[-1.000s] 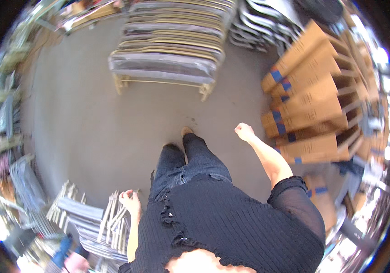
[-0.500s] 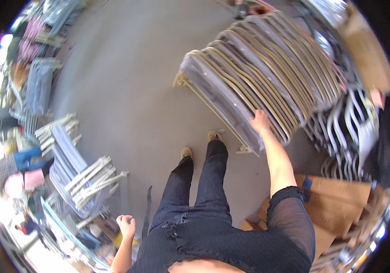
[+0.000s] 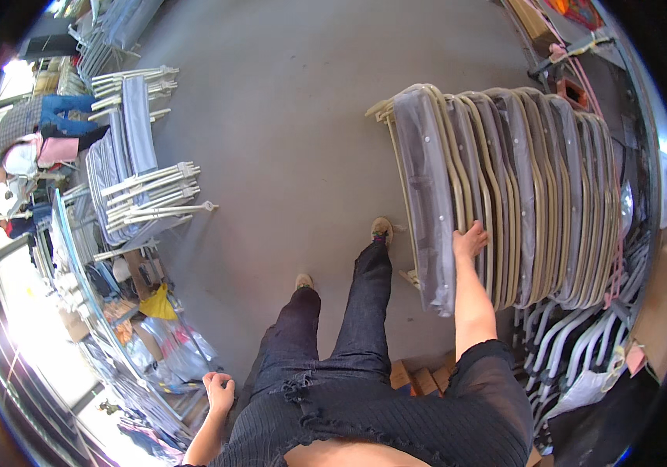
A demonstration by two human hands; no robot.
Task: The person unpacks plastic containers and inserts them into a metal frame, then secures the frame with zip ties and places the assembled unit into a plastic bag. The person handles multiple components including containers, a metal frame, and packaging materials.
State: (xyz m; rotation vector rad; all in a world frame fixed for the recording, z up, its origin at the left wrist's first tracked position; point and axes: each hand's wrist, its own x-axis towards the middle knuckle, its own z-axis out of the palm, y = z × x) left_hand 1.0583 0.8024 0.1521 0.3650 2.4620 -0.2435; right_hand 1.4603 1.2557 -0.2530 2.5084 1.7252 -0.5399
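Note:
A row of folded frames with beige metal tubes and grey fabric [image 3: 424, 167] stands upright to my right, packed side by side. My right hand [image 3: 470, 241] rests over the tubes near the row's near left end, its fingers hooked round one metal tube [image 3: 459, 204]. Low at the left, beside my hip, hangs my left hand [image 3: 219, 391]. Its fingers are curled in, with a small dark spot at them that I cannot make out. No frame is near that hand.
Folded frames with white legs [image 3: 154, 191] stand at the left. Near them a person in blue jeans [image 3: 68, 113] bends over. Curved silver tubes [image 3: 563, 342] and cardboard boxes [image 3: 425, 381] lie at the near right. A yellow bag [image 3: 159, 303] lies at the left. Grey floor [image 3: 294, 140] stretches ahead.
My view has turned to the right and my feet have stepped. The row of frames now stands straighter across my right side. My right hand stays at its tubes; the left stays low.

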